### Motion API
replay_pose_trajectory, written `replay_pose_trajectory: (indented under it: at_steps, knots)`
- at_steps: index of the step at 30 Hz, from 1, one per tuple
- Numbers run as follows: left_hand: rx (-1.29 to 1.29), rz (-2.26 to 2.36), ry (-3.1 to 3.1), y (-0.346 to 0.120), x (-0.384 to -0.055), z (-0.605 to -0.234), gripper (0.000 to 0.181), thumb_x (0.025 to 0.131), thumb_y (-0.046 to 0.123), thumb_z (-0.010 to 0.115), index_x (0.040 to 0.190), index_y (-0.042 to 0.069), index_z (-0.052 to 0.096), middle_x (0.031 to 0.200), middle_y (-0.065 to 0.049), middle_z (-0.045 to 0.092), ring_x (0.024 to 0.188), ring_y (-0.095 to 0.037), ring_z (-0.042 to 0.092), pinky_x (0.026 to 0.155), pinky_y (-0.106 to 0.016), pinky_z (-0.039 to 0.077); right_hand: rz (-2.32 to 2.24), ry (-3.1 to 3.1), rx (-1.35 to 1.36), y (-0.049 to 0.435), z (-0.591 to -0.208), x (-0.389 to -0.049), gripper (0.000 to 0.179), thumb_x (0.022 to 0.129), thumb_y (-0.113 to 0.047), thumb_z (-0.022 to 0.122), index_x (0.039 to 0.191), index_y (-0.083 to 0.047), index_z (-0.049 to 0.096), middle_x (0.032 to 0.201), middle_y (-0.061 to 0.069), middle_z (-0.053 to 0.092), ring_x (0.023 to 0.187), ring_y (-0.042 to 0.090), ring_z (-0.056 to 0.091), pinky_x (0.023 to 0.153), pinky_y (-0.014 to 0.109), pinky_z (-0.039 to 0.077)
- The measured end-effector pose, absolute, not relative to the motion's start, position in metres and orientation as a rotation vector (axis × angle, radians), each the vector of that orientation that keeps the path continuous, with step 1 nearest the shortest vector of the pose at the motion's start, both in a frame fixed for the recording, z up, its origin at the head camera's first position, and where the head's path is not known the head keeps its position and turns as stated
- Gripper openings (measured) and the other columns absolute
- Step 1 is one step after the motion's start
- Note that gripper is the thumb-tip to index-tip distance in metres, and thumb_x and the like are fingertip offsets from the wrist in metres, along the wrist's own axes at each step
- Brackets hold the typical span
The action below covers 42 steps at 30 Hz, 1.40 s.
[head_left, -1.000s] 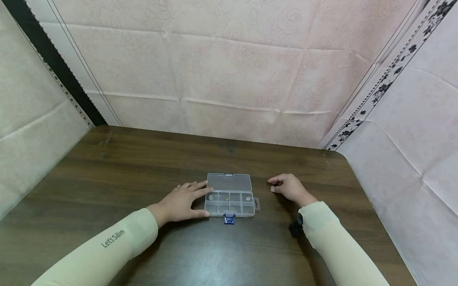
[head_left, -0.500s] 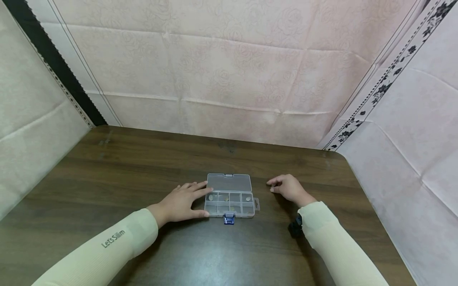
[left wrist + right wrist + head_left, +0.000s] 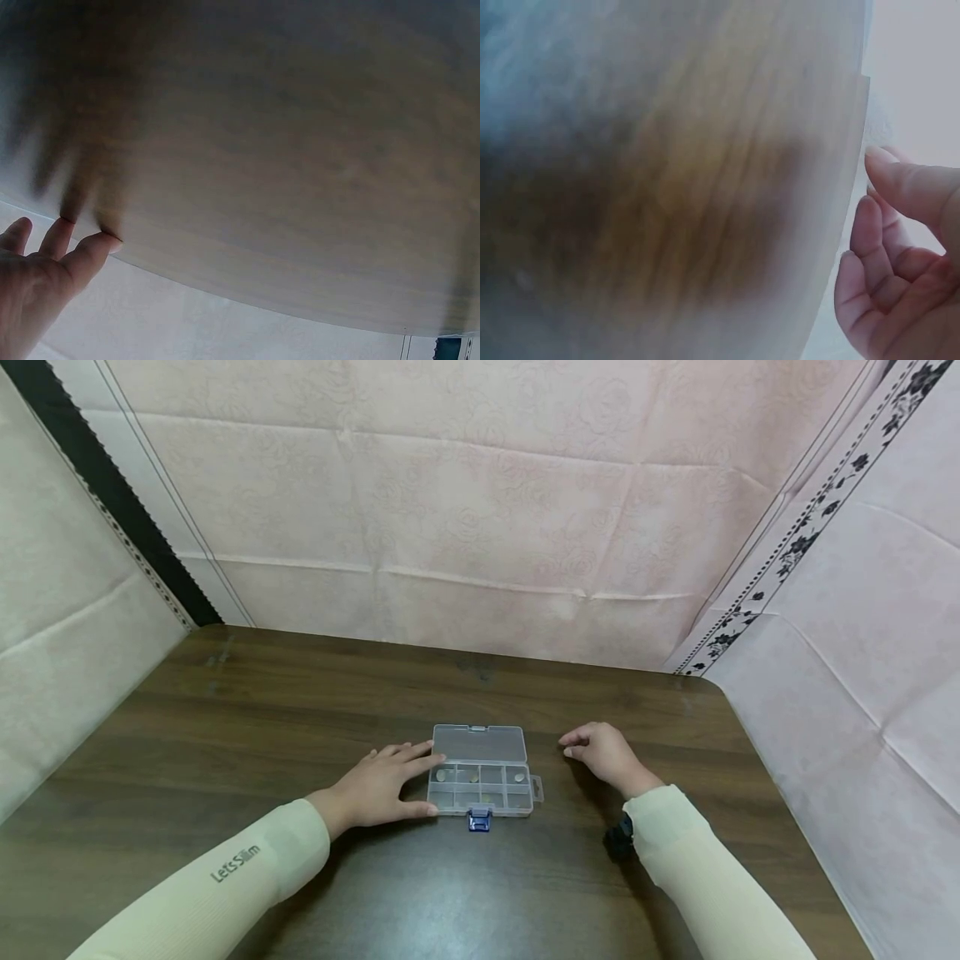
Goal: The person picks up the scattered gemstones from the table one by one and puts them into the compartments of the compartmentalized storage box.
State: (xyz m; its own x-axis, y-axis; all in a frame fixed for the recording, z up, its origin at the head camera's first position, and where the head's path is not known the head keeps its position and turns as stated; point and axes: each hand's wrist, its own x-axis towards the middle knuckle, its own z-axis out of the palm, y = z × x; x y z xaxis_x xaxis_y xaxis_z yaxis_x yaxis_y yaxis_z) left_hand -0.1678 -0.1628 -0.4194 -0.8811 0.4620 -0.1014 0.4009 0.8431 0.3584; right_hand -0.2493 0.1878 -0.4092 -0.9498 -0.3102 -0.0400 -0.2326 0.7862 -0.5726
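Note:
A clear plastic compartment box (image 3: 492, 811) lies on the table with its lid (image 3: 480, 743) folded back and its blue latch (image 3: 479, 821) towards me. Several small pale pieces sit in some compartments; their kind is too small to tell. My left hand (image 3: 382, 785) is spread at the box's left side, its straight fingers and thumb touching that edge. To the right of the box, apart from it, my right hand (image 3: 607, 756) hovers or rests near the table with fingers loosely bent. No object shows between its thumb and fingers in the right wrist view.
The brown wooden table (image 3: 300, 693) runs back to a pale patterned cloth (image 3: 450, 527) hung behind it. Cloth also hangs at the left and right. A hanging tab (image 3: 537, 788) sticks out from the box's right side. A dark device (image 3: 618, 839) sits at my right wrist.
The right hand shifts very slightly, its thumb and index fingertips now closer together. The left hand and the box keep their places.

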Motion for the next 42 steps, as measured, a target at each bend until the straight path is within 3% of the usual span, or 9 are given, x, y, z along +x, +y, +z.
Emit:
replay_pose_trajectory:
  at_steps: [27,42]
  knots:
    - [0.68,0.504,2.833,-0.163,-0.168,-0.419,0.079,0.084,0.068,0.056,0.15,0.029,0.038,0.158,-0.001,0.027,0.141,-0.039,0.028,0.105,-0.069,0.022,-0.85,3.119,-0.851,0.156,-0.394,-0.226,0.01,0.085,-0.001,0.071,0.094,-0.003,0.076,0.096,0.006,0.063,0.083,0.02,0.063,0.072,0.036,0.054]
    - [0.67,0.501,2.834,-0.164,-0.167,-0.421,0.079,0.084,0.07,0.056,0.15,0.03,0.037,0.158,0.0,0.027,0.141,-0.039,0.028,0.106,-0.068,0.022,-0.883,3.115,-0.879,0.143,-0.395,-0.216,0.011,0.085,-0.001,0.071,0.094,-0.005,0.077,0.095,0.004,0.062,0.081,0.016,0.062,0.07,0.032,0.054]
